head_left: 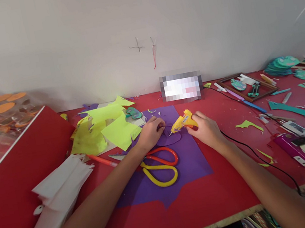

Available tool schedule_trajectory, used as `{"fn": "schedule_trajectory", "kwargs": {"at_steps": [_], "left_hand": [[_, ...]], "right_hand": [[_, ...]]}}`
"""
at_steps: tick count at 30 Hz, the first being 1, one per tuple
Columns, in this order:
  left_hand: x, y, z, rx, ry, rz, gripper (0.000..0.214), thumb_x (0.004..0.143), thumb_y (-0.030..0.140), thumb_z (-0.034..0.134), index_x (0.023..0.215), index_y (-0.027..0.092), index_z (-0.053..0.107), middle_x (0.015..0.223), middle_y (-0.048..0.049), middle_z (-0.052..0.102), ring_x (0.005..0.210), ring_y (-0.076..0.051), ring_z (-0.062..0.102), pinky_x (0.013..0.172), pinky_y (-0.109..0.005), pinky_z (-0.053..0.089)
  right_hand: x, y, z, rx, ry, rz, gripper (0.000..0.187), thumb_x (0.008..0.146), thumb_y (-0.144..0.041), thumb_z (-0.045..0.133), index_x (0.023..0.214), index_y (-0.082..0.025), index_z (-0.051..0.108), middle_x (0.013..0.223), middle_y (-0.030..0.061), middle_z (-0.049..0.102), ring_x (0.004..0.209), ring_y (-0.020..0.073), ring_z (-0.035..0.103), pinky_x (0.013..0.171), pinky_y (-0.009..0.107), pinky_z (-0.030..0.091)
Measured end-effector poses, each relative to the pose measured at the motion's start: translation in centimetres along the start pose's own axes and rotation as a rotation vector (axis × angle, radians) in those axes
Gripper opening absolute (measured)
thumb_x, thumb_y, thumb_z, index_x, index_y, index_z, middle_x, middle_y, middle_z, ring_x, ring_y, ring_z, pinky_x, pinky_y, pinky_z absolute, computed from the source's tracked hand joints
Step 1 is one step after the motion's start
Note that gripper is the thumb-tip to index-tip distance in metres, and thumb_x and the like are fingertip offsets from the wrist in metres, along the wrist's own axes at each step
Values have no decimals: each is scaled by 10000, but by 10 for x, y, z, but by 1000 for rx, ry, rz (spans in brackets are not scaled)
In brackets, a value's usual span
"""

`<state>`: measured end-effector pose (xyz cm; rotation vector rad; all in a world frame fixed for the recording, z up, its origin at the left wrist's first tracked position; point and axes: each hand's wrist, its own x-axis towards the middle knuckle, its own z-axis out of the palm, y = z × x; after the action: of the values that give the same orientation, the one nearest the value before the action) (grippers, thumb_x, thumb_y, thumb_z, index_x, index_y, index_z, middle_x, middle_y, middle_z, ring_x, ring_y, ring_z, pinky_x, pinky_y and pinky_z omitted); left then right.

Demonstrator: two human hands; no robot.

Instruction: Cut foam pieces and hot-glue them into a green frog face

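My right hand [206, 130] is wrapped round a yellow hot glue gun [184, 120], its nozzle pointing down and left over a purple cut-out piece [171, 138]. Just left of the nozzle, my left hand [152, 133] is closed with thumb and fingers pinched together above the purple piece. Whatever is between those fingertips is hidden. Beneath both lies a large purple sheet [191, 166]. Scissors [162, 167] with one red and one yellow handle rest on it, close to my left forearm, their blades partly covered by the arm.
Lime-green sheets [121, 129] and a teal cut-out [134, 113] lie left. White sheets [61, 185] lean by a red board [25, 160]. A wooden tray [249, 87], a purple power strip [294, 150], teal cut-outs [281, 65] and a black cord [253, 149] are right.
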<state>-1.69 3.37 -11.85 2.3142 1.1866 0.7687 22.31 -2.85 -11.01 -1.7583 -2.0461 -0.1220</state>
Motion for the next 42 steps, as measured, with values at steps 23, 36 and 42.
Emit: {"fn": "schedule_trajectory", "kwargs": {"at_steps": [23,36,42], "left_hand": [[0,-1,-1,41,-8,-18,85,879,138,617,850,173,689,865,-32,636,759,-157,558,699,-277,403],[0,-1,-1,25,-3,-24,79,858,124,626,845,177,684,854,-27,630,730,-151,549,667,-274,394],[0,-1,-1,24,-7,-28,78,861,136,622,858,178,687,860,-29,632,736,-152,550,684,-275,405]], "right_hand": [[0,0,-1,8,-2,-1,145,886,-346,595,837,-214,558,903,44,575,758,195,587,551,289,314],[0,1,-2,12,7,14,139,868,-337,608,829,-218,549,894,38,573,743,195,579,550,290,308],[1,2,-2,61,85,54,172,875,-372,609,840,-214,549,880,50,561,757,213,576,565,298,343]]}}
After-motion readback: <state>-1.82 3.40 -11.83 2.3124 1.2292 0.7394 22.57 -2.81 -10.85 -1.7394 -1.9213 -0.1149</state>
